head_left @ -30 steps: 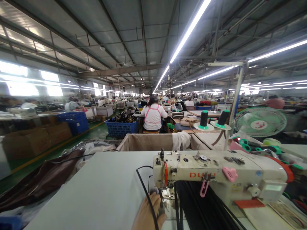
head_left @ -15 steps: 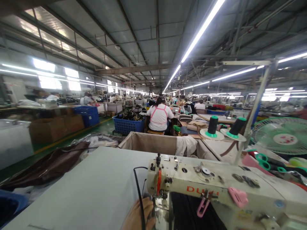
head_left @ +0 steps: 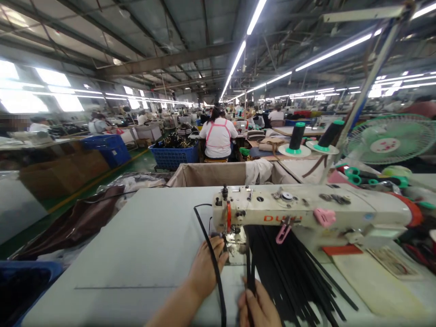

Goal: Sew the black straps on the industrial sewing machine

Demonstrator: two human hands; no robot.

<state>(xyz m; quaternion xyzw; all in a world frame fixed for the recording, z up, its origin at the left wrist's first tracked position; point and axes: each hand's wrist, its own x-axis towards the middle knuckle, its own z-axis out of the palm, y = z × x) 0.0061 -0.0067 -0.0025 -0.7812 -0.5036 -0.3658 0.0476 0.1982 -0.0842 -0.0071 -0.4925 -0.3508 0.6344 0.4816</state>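
Observation:
A cream sewing machine (head_left: 306, 209) stands on a pale table. My left hand (head_left: 207, 261) lies beside its needle area, fingertips at the presser foot, where a dark bit of material shows; what the fingers press on is hidden. A thin black strip (head_left: 213, 256) loops from the machine head down across that hand. Lower right of it, my right hand (head_left: 257, 304) pinches narrow black strips (head_left: 251, 272) that run up toward the needle plate. Under the machine arm many black strips (head_left: 289, 272) lie fanned out.
Behind the table is a beige fabric bin (head_left: 214, 172). Two black thread cones (head_left: 297, 136) and a green fan (head_left: 388, 141) stand at right. A blue bin (head_left: 30, 281) is at lower left. Farther off, a person in white (head_left: 218, 136) sits facing away.
The view has tilted down, showing more table. My right hand and the strips it holds have come into view. My left hand remains by the needle area.

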